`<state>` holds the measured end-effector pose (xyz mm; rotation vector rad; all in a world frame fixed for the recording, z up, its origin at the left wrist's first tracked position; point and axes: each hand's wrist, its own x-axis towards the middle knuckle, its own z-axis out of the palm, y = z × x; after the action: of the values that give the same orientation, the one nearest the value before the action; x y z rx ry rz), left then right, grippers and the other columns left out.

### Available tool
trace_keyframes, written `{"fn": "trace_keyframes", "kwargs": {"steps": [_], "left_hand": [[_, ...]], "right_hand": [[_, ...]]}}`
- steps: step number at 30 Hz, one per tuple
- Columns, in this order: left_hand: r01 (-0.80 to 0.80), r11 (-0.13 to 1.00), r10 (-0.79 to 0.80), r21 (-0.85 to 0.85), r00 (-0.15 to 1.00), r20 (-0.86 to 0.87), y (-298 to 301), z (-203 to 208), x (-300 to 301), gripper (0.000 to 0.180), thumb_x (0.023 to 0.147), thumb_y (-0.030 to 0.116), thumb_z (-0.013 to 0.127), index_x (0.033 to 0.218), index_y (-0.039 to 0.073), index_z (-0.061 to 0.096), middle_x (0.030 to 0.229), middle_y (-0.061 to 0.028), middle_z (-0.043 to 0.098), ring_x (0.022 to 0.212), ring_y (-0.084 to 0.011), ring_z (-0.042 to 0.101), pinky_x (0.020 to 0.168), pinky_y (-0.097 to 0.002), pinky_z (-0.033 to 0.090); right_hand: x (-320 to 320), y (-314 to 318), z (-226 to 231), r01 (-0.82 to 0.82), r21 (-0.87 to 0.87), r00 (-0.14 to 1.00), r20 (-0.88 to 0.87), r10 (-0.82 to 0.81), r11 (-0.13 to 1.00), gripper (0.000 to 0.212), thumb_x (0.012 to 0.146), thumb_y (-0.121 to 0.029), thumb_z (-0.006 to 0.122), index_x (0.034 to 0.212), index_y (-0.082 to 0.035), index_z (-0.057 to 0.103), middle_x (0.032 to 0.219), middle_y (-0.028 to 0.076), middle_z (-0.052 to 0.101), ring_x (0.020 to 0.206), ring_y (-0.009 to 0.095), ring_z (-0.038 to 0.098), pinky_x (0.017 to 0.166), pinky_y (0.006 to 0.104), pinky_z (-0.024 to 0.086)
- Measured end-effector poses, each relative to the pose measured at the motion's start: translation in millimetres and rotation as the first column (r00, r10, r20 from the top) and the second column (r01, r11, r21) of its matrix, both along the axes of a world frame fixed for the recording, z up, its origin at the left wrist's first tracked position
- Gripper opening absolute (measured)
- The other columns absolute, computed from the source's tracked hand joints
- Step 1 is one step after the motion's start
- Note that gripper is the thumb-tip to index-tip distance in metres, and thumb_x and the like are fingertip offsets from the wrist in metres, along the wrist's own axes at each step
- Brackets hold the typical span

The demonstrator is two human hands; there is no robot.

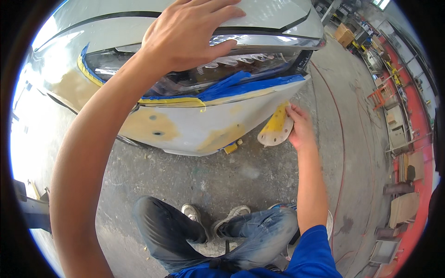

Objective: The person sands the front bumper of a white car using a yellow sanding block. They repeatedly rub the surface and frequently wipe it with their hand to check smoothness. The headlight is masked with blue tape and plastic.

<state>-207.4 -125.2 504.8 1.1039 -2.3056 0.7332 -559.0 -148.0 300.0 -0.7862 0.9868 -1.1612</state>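
Observation:
My left hand (185,34) lies over the front of a pale car, fingers spread, beside the hood (273,14) and above the headlight (259,65). Pinched by its edge in my right hand (301,125) is a round sanding disc (276,129), partly folded, yellow on one face and pale on the other, with holes. It hangs close to the bumper's (199,123) right end. That bumper is dull grey with tan sanded patches. Blue masking tape (264,86) and yellow tape (171,101) run along the headlight's lower edge.
A small yellow block (230,148) sits on the concrete floor under the bumper. A reddish hose (341,125) trails along the floor at right. Beyond it stand cluttered shelves and a cardboard box (344,34). My bent knees (157,227) and shoes are below.

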Motion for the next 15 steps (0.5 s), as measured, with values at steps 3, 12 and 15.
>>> {"fn": "trace_keyframes", "kwargs": {"steps": [3,12,15], "left_hand": [[-0.041,0.998,0.041,0.057,0.999,-0.002,11,5,-7,0.056,0.089,0.037,0.073,0.134,0.005,0.062,0.148,-0.0193,0.058,0.144,-0.0357,0.049,0.124,-0.0512,0.035],[-0.066,0.995,0.068,-0.069,0.997,0.027,-5,-2,2,0.046,0.094,0.028,0.072,0.137,0.013,0.064,0.156,-0.0079,0.055,0.149,-0.0272,0.045,0.128,-0.0483,0.031],[-0.021,0.997,0.028,-0.075,0.996,0.088,0,-10,-4,0.040,0.095,0.023,0.071,0.133,0.011,0.068,0.153,-0.0091,0.057,0.146,-0.0268,0.048,0.127,-0.0491,0.032]], "right_hand": [[-6,3,-17,0.070,0.120,0.995,0.062,-0.078,0.990,0.028,0.105,-0.016,0.063,0.127,-0.001,0.065,0.122,0.011,0.070,0.108,0.021,0.070,0.094,0.0362,0.057],[4,31,-13,-0.333,0.210,0.575,0.818,0.022,0.919,0.022,0.106,-0.022,0.058,0.113,-0.001,0.064,0.100,0.012,0.064,0.080,0.022,0.065,0.067,0.0318,0.063],[17,40,1,-0.395,0.170,0.530,0.845,0.073,0.903,0.027,0.107,-0.025,0.055,0.116,0.000,0.062,0.101,0.015,0.063,0.080,0.023,0.064,0.065,0.0302,0.062]]}}
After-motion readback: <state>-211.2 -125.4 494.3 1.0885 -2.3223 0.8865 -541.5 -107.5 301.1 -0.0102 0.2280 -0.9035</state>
